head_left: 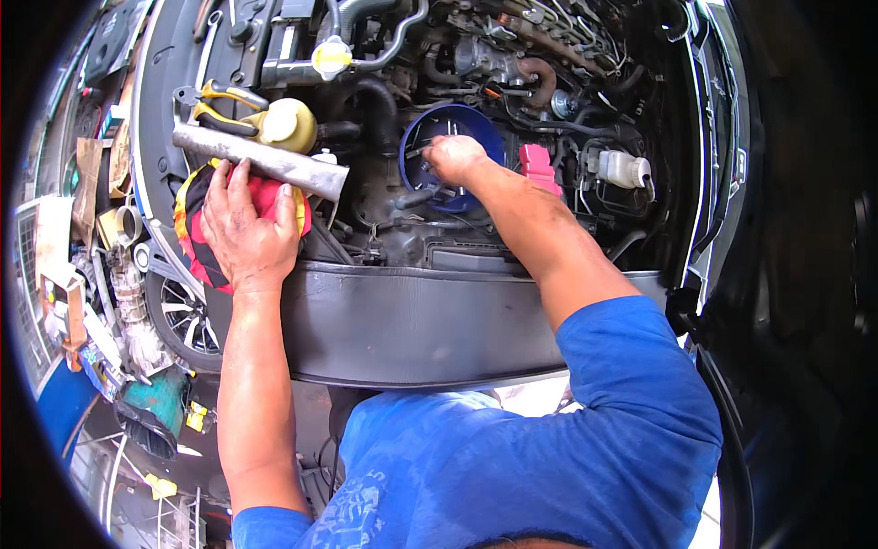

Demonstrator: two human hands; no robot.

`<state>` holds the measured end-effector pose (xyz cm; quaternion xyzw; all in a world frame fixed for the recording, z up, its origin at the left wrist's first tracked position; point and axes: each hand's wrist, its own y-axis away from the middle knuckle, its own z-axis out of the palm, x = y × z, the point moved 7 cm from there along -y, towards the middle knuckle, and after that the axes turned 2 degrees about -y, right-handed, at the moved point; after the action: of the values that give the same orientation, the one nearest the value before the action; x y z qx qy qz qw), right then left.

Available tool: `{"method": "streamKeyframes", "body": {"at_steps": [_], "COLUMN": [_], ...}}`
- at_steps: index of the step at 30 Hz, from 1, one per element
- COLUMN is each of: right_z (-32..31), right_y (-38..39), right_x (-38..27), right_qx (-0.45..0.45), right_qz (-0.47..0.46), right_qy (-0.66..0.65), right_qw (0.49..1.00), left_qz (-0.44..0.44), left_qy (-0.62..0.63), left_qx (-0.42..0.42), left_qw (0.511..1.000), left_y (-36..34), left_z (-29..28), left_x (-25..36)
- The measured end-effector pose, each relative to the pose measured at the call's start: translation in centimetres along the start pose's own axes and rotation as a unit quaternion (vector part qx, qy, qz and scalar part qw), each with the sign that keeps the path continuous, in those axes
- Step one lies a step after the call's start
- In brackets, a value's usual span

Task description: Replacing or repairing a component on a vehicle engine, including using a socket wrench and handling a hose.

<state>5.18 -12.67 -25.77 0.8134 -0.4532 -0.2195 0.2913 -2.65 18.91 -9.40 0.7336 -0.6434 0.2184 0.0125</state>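
My left hand (pixel 251 224) lies with spread fingers on a red, yellow and black cloth (pixel 196 240) at the left side of the engine bay, its fingertips at a grey metal tube (pixel 306 176). My right hand (pixel 451 157) reaches into a round blue bowl (pixel 489 135) holding several small metal pieces, its fingers curled together around something I cannot make out. Just right of the bowl is a pink plastic piece (pixel 540 169). Pliers with yellow-and-black handles (pixel 219 90) lie beyond the tube, beside a yellowish round reservoir (pixel 288 123).
Engine hoses and pipes (pixel 540 78) fill the back. A padded black cover (pixel 412 325) drapes over the fender below my hands. A white-capped reservoir (pixel 617 167) sits at right. At left, beyond the car's wheel (pixel 178 316), are cluttered boxes, parts and a green container (pixel 151 403).
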Motion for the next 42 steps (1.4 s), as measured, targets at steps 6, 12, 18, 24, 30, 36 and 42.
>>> {"method": "streamKeyframes", "body": {"at_steps": [6,12,18,24,30,36,42], "right_z": [-3.8,-1.3,1.9,1.9,-2.0,-9.0,-11.4], "right_y": [0.7,4.9,5.2,4.1,6.3,13.3,20.7], "right_x": [0.9,-1.4,-0.8,0.7,-1.3,-4.0,-12.1], "right_qx": [0.08,-0.199,-0.16,-0.101,-0.136,0.025,0.115], "right_qz": [0.007,-0.006,0.066,0.166,0.072,0.013,-0.109], "right_qy": [-0.046,-0.058,-0.032,-0.09,-0.008,-0.166,-0.475], "right_qw": [0.996,0.978,0.984,0.977,0.988,0.986,0.866], "left_qz": [0.002,0.003,0.003,0.004,-0.005,0.073,-0.317], "left_qy": [-0.007,-0.011,-0.016,-0.002,0.009,0.205,0.776], "left_qx": [0.01,0.001,0.003,0.015,0.004,0.11,-0.374], "left_qw": [1.0,1.0,1.0,1.0,1.0,0.97,0.397], "left_y": [0.0,0.0,0.2,0.2,0.0,1.8,11.5], "left_z": [0.0,0.2,0.2,0.1,-0.1,-5.0,2.3], "left_x": [0.1,0.1,0.1,0.0,-0.2,4.1,15.6]}}
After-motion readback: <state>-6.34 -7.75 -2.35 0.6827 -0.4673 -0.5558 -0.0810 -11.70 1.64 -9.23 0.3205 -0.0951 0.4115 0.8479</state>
